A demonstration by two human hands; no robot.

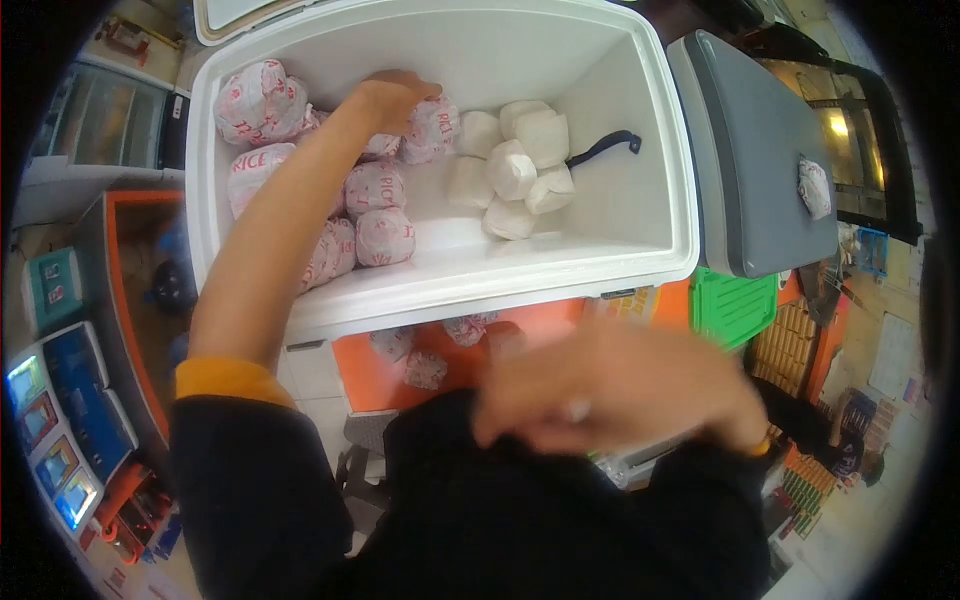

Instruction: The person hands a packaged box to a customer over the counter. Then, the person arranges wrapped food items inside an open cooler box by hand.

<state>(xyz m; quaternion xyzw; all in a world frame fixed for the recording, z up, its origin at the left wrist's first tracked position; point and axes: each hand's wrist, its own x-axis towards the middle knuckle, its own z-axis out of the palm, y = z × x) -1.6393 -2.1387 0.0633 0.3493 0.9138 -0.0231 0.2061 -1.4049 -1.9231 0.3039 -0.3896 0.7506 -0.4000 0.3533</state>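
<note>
Inside a white cooler box (480, 292), my left hand (398, 98) reaches down at the back wall. Its fingers curl over the top of a paper-wrapped rice pack (432, 130) printed "RICE" in red; the palm side is hidden. Several similar rice packs (262, 103) fill the cooler's left half, some covered by my forearm. Plain cream-wrapped bundles (513, 170) are heaped toward the right of them. My right hand (610, 385) is in front of the cooler, near my body, smeared by motion, so its fingers do not show clearly.
Below the cooler, more wrapped packs (426, 370) lie on an orange surface (365, 375). A dark strap (604, 147) lies in the cooler. On the right is a grey lid (765, 150) with a wrapped pack (814, 190), and a green plastic lid (733, 308). Another person (845, 440) is at far right.
</note>
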